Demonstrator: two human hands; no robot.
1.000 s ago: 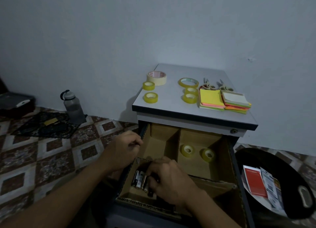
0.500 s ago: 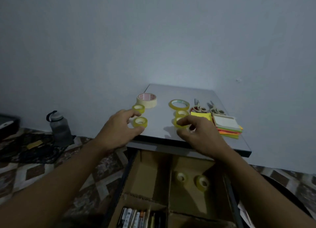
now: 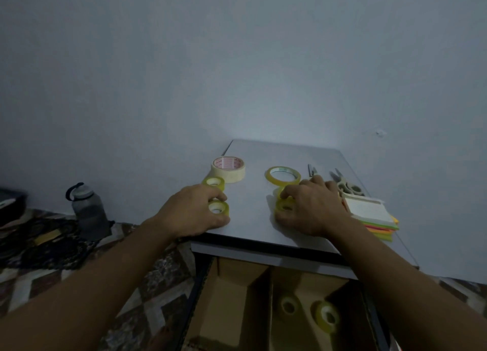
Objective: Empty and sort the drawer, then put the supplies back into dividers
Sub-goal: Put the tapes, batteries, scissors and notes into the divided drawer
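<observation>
Reaching up out of drawer (image 3: pixel 232 285) (battery slot left behind one second ago), both hands now on cabinet top (image 3: pixel 253 227). Left hand (image 3: pixel 192 211) pinches left tape roll (image 3: pixel 218 208); right hand (image 3: pixel 313 208) curls round right tape roll (image 3: pixel 285 207). Likely bound for compartment holding stored rolls (image 3: pixel 326 316).

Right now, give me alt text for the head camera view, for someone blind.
On a grey cabinet top, the left hand grips the near-left yellow tape roll and the right hand grips the near-right yellow tape roll. Below, the open drawer holds two more rolls.
</observation>
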